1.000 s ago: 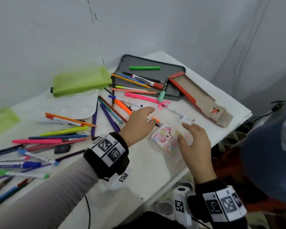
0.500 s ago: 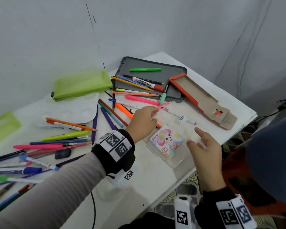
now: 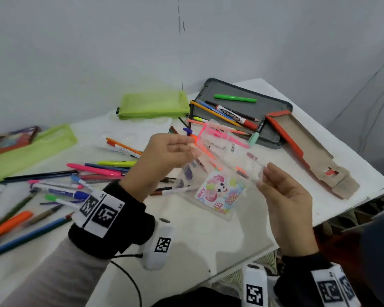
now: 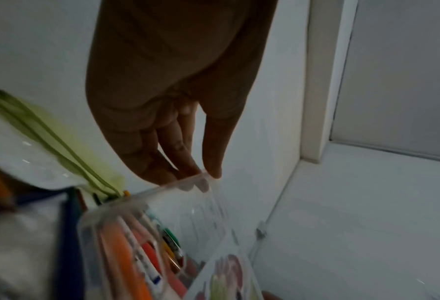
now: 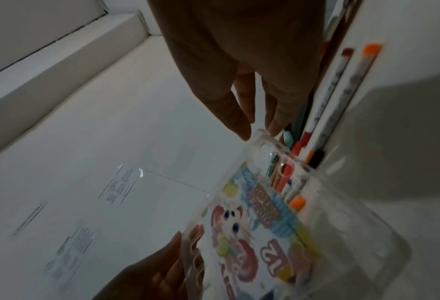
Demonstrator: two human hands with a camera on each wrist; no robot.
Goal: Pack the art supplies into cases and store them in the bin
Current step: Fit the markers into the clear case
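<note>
A clear plastic case (image 3: 222,193) with a pink cartoon label hangs tilted above the white table (image 3: 208,235), held by both hands. My left hand (image 3: 193,149) pinches its far left edge, and the fingertips (image 4: 208,172) grip the clear rim (image 4: 188,203). My right hand (image 3: 261,176) pinches the right corner, with its fingertips (image 5: 275,130) on the case (image 5: 252,233). Coloured markers show through the clear walls; I cannot tell whether they lie inside or behind. Loose pens and pencils (image 3: 93,169) are scattered over the table's left half.
Two green mesh pouches (image 3: 153,105) (image 3: 31,149) lie at the back and far left. A grey tray (image 3: 273,107) with several markers sits at the back right, beside an open cardboard box (image 3: 308,149). A white paint palette (image 3: 138,131) lies behind the pens. The table edge runs along the right front.
The clear case lay flat on the table under both hands. Both hands have since lifted and tilted it, the left rising toward the back, the right gripping the corner.
</note>
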